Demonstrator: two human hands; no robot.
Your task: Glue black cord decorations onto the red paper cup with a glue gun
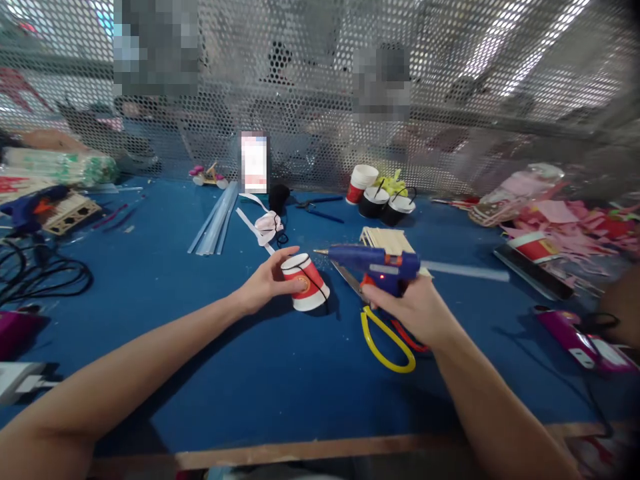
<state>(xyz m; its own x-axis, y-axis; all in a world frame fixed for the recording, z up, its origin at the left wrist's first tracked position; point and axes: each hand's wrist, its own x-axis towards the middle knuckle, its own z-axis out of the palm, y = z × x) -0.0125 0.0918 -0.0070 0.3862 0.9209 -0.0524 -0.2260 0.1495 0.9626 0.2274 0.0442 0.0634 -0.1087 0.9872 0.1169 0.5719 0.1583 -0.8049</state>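
My left hand (265, 283) grips a small red-and-white paper cup (306, 285) that stands upside down and slightly tilted on the blue table, with a thin black cord running over it. My right hand (413, 308) is closed around the handle of a blue hot glue gun (373, 261). The gun's nozzle points left, just above and to the right of the cup. Scissors with yellow and red handles (387, 340) lie on the table under my right hand.
Wooden sticks (387, 240), glue sticks (216, 220), three small cups (379, 193) and a ribbon bow (267, 225) lie behind. Cables (35, 273) and another glue gun (30, 207) sit at left, pink paper scraps (575, 223) at right. A perforated metal screen (320, 93) backs the table (280, 380).
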